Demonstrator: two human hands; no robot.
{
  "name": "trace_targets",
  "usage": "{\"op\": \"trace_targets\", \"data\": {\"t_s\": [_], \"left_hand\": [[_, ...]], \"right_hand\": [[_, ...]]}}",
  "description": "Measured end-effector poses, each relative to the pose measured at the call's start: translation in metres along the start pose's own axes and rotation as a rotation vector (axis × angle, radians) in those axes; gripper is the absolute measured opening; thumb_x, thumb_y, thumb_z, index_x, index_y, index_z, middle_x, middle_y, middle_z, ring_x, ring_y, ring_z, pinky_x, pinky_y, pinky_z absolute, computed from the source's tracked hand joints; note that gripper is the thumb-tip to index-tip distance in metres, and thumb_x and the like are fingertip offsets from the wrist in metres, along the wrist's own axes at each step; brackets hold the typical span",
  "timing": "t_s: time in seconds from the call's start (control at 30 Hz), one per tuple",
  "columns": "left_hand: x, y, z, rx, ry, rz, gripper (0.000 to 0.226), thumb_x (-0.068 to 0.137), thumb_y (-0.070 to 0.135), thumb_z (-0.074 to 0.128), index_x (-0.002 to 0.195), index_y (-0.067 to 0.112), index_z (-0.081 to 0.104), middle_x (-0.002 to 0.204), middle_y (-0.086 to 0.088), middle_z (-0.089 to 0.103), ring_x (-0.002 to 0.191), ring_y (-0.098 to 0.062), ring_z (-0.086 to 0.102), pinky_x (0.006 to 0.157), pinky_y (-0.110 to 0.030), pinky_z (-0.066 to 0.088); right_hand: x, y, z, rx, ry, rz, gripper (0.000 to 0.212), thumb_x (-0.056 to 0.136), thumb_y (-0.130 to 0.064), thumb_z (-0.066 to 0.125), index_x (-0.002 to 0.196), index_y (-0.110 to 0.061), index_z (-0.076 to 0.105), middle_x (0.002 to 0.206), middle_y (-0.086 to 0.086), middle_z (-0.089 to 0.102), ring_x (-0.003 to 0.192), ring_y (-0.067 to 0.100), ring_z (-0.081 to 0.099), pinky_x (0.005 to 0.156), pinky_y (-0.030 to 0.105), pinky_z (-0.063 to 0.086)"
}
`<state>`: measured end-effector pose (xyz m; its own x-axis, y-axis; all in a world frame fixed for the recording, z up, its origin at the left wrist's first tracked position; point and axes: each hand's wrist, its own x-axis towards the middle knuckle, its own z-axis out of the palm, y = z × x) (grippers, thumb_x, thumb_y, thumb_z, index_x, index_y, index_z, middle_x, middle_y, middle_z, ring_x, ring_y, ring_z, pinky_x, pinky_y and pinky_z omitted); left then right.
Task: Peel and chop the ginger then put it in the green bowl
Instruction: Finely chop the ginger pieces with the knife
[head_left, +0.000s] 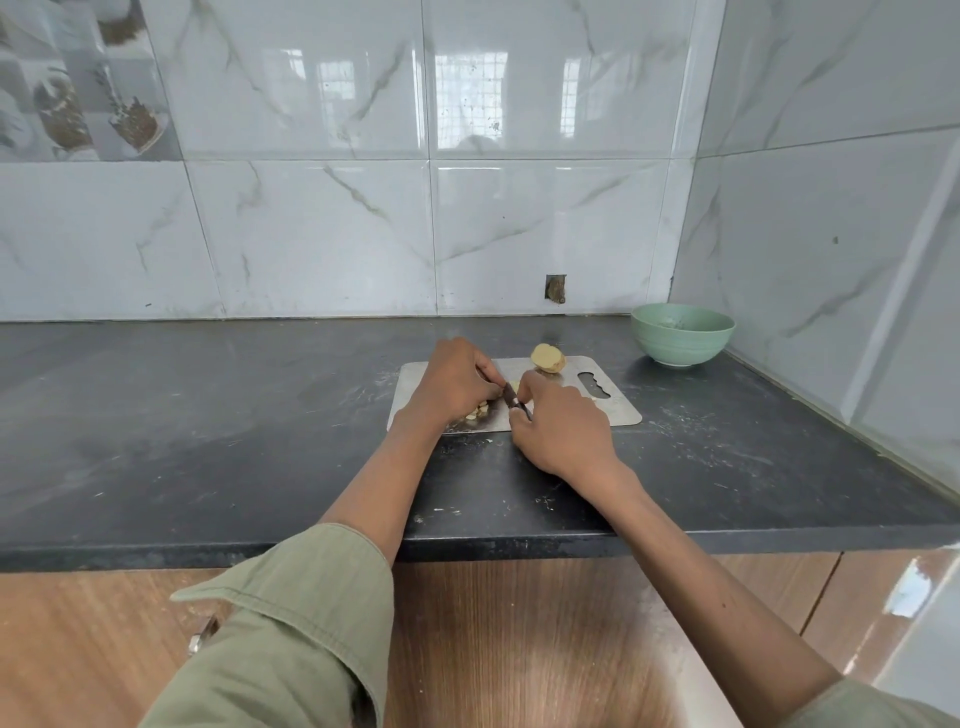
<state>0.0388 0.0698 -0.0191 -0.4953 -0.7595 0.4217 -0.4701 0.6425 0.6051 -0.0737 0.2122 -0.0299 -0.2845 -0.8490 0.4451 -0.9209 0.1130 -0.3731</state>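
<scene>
The right hand lies knuckles-up over the near middle of the metal chopping board, its fingers curled round the dark handle of a knife, whose short visible part slants away toward the board's centre. The left hand lies just beside it on the board's left half, fingers bent down and closed on something at the knife's tip; a small pale bit of ginger shows there between the two hands, though how the fingertips hold it is hidden. Below the left hand, near the board's near left corner, lies a small heap of chopped ginger pieces, pale yellow and touching the board. At the board's far edge, a little right of its middle, the remaining piece of ginger rests on its own, peeled and pale on top with some brown at its underside, apart from both hands. The board has a wavy cut-out grip slot at its right end and lies on the dark countertop, set toward the right half and parallel to the front edge. The green bowl stands upright in the countertop's far right corner, close to the tiled walls and well apart from the board's right end. A few pale scraps lie scattered on the countertop near its front edge, between the forearms. Olive-green sleeves cover the upper part of both arms, and wood-grain cabinet fronts show below the countertop's front edge.
</scene>
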Motion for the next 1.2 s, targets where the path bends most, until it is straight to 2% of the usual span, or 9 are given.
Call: {"op": "trace_targets", "data": {"t_s": [0.33,0.43,0.57,0.7,0.83,0.9,0.97,1.07,1.2], "left_hand": [[-0.004,0.003,-0.002,-0.013,0.020,-0.001,0.018,0.073,0.000,0.080,0.072,0.018,0.082,0.066,0.004,0.075,0.065,-0.013,0.074,0.071,-0.040,0.063],[-0.004,0.004,-0.001,-0.019,0.028,0.002,0.018,0.076,0.001,0.080,0.076,0.019,0.083,0.068,0.006,0.075,0.065,-0.006,0.072,0.070,-0.030,0.062],[-0.003,0.004,-0.002,-0.056,0.088,0.033,0.012,0.080,0.007,0.081,0.081,0.018,0.084,0.072,0.011,0.075,0.069,0.003,0.069,0.066,-0.010,0.051],[-0.002,0.002,-0.001,-0.079,0.092,0.034,0.009,0.078,0.013,0.086,0.078,0.020,0.082,0.069,0.009,0.075,0.068,-0.003,0.070,0.065,-0.016,0.052],[0.001,0.002,0.001,-0.049,0.202,0.068,0.007,0.085,0.018,0.080,0.084,0.025,0.080,0.077,0.010,0.073,0.075,-0.003,0.067,0.072,-0.023,0.054],[0.003,-0.002,0.001,-0.065,0.235,0.123,0.019,0.084,0.013,0.080,0.098,0.027,0.078,0.090,0.008,0.070,0.087,-0.005,0.063,0.082,-0.023,0.051],[0.003,-0.004,0.001,0.016,0.181,0.217,0.040,0.080,0.010,0.082,0.110,0.036,0.075,0.107,0.009,0.063,0.104,-0.009,0.055,0.092,-0.024,0.042],[0.002,0.005,0.005,0.165,0.091,0.325,0.046,0.079,0.011,0.083,0.111,0.043,0.073,0.123,0.017,0.058,0.121,-0.010,0.045,0.093,-0.037,0.036],[-0.001,0.014,0.008,0.284,0.035,0.372,0.038,0.082,0.007,0.078,0.094,0.042,0.069,0.104,0.020,0.067,0.118,-0.010,0.049,0.094,-0.047,0.034]], "right_hand": [[-0.004,-0.002,0.005,-0.006,0.061,0.021,0.017,0.091,-0.028,0.054,0.107,-0.022,0.053,0.084,0.004,0.058,0.081,0.033,0.055,0.067,0.037,0.037],[-0.004,0.001,0.005,0.031,0.077,0.018,0.015,0.094,-0.029,0.052,0.107,-0.021,0.050,0.084,0.004,0.060,0.081,0.032,0.054,0.066,0.038,0.037],[-0.003,0.007,0.000,0.102,0.126,0.049,0.016,0.097,-0.033,0.052,0.111,-0.025,0.054,0.089,0.000,0.062,0.088,0.028,0.056,0.071,0.039,0.045],[0.000,0.019,-0.004,0.160,0.159,0.151,0.020,0.089,-0.042,0.060,0.108,-0.036,0.064,0.089,-0.002,0.066,0.091,0.024,0.060,0.074,0.036,0.047],[0.000,0.019,-0.003,0.134,0.204,0.112,0.023,0.088,-0.041,0.062,0.110,-0.037,0.068,0.083,-0.003,0.067,0.089,0.023,0.062,0.070,0.036,0.048],[-0.001,0.016,-0.003,0.065,0.218,0.068,0.025,0.091,-0.040,0.061,0.114,-0.036,0.068,0.085,-0.004,0.067,0.092,0.025,0.061,0.069,0.037,0.044],[0.000,0.014,-0.005,0.008,0.233,0.042,0.024,0.094,-0.039,0.061,0.116,-0.035,0.067,0.086,-0.004,0.067,0.092,0.026,0.062,0.066,0.036,0.039],[0.001,0.011,-0.008,-0.053,0.262,-0.037,0.024,0.096,-0.035,0.060,0.120,-0.034,0.065,0.092,-0.002,0.070,0.094,0.026,0.063,0.065,0.035,0.036],[0.001,0.012,-0.012,-0.097,0.276,-0.123,0.015,0.099,-0.026,0.059,0.113,-0.026,0.062,0.102,-0.003,0.068,0.097,0.025,0.054,0.064,0.035,0.033]]}}
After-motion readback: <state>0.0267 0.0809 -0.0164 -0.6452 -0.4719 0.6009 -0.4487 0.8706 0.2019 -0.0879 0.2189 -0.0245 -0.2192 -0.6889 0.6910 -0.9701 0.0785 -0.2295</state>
